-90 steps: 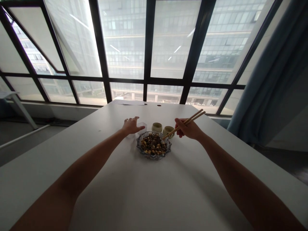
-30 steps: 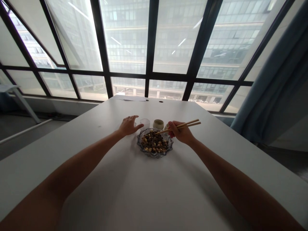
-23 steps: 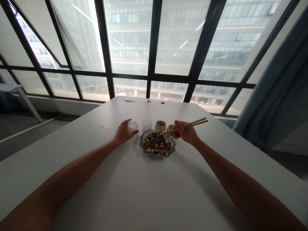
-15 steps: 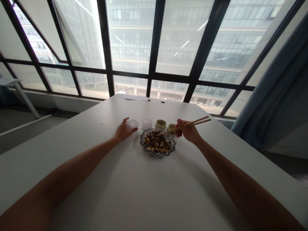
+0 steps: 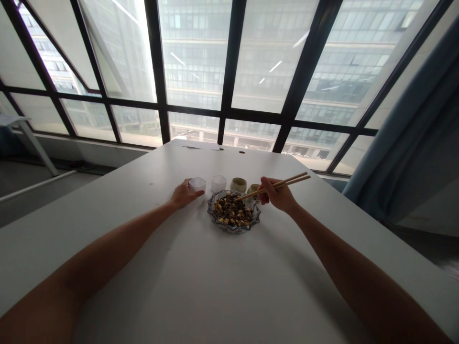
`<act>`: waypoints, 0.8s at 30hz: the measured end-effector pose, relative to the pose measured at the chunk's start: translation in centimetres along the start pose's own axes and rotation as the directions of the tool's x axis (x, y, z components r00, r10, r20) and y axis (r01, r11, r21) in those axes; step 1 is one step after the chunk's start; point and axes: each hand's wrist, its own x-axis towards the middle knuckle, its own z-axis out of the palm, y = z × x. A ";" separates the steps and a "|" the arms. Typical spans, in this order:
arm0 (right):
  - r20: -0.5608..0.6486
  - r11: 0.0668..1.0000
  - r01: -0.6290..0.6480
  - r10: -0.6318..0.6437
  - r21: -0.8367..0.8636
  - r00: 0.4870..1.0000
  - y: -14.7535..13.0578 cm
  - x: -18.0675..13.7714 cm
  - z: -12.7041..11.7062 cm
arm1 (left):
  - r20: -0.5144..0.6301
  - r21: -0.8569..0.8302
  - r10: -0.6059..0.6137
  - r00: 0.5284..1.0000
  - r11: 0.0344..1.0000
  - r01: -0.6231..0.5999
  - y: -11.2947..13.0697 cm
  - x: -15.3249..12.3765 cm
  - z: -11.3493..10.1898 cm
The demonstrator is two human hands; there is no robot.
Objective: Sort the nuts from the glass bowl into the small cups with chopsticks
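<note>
A glass dish (image 5: 234, 216) of mixed nuts and seeds sits in the middle of the white table (image 5: 201, 286). My right hand (image 5: 277, 197) is closed on a pair of wooden chopsticks (image 5: 276, 185), whose tips point down-left over the dish. My left hand (image 5: 182, 195) wraps round a small clear plastic cup (image 5: 197, 184) standing left of the dish. Behind the dish stand a second clear cup (image 5: 218, 183) and two small ceramic cups (image 5: 238, 184), the right one (image 5: 253, 189) partly hidden by the chopsticks.
A big window wall with dark frames (image 5: 229, 114) rises behind the table's far edge. Sheets of paper (image 5: 197, 144) lie at that far edge. A blue curtain (image 5: 405, 143) hangs at the right. Another table's leg (image 5: 32, 153) shows at far left.
My left hand slid left off the table and closed round the leftmost clear cup. My right hand drew back a little with the chopsticks, tips still over the dish.
</note>
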 end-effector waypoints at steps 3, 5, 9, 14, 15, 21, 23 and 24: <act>-0.004 1.000 -0.007 0.007 -0.004 1.000 0.0 0.1 -0.2 | 0.004 -0.008 0.001 1.000 1.000 -0.001 -0.2 0.1 0.1; 0.006 1.000 -0.014 0.014 -0.015 1.000 0.0 0.2 -0.3 | -0.001 -0.016 0.015 1.000 1.000 -0.015 -0.4 0.2 0.2; 0.022 1.000 -0.014 0.014 -0.010 1.000 0.0 0.2 -0.2 | -0.053 -0.056 0.145 0.988 0.987 -0.148 -0.9 0.3 0.5; 0.022 1.000 -0.015 0.016 -0.026 1.000 -0.1 0.1 -0.1 | -0.121 -0.032 0.341 0.932 0.937 -0.347 -1.0 0.3 0.6; 0.022 0.999 -0.012 0.012 -0.030 1.000 -0.1 0.1 -0.1 | -0.128 -0.023 0.375 0.918 0.924 -0.381 -1.0 0.3 0.5; 0.005 1.000 -0.002 0.002 -0.029 1.000 -0.1 0.1 -0.3 | -0.158 0.037 0.507 0.847 0.861 -0.508 -0.5 -0.2 0.2; -0.012 1.000 0.010 -0.011 -0.015 1.000 -0.2 0.1 -0.3 | -0.158 0.048 0.528 0.834 0.848 -0.528 -0.5 -0.3 0.2; -0.014 1.000 0.018 -0.018 -0.010 1.000 -0.2 0.1 -0.3 | -0.157 0.052 0.534 0.831 0.845 -0.533 -0.5 -0.3 0.2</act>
